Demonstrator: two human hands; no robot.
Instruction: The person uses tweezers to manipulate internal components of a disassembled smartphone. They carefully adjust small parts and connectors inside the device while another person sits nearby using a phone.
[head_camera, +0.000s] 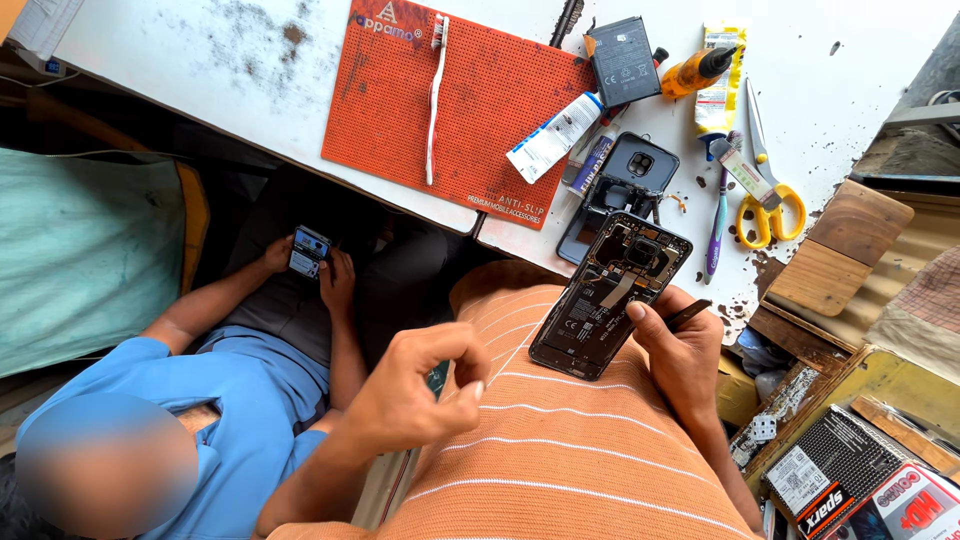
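Head view: we hold an opened phone (610, 295), back cover off and circuitry showing, in our right hand (685, 350), fingers wrapped round its lower edge along with a dark tool (688, 315); our left hand (415, 385) hovers near, fingertips pinched together, anything between them too small to tell; on the white table (200, 60), an orange mat (455, 105) bears a toothbrush (436, 95); yellow scissors (765, 180) lie just beside a purple toothbrush (718, 225).

The right hand (685, 355) hides the opened phone's (610, 295) lower corner, and perhaps a tool's tip.
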